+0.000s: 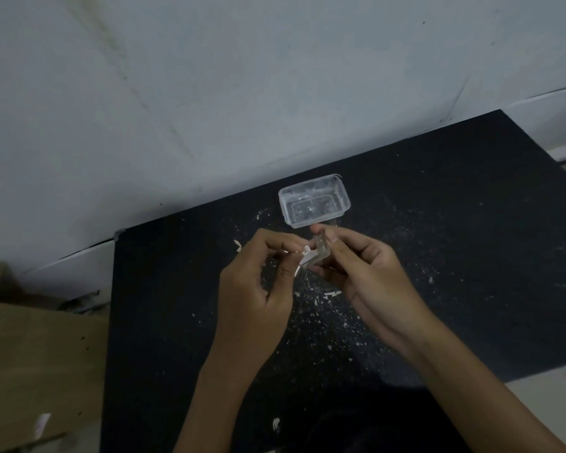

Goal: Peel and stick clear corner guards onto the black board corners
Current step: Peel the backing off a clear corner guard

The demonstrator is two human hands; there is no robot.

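Here my right hand (356,266) pinches the corner guard (317,253) steady so my left hand (262,276) fingers, clamped on its white backing (303,256), can peel.

The board (438,256) is black, speckled with white flecks and paper scraps (332,294). The corner guard (317,253) is clear, with a white backing strip. The small container (314,204) is clear plastic. The wall (209,93) is pale grey-white, faintly streaked. The cardboard box (36,354) is brown.
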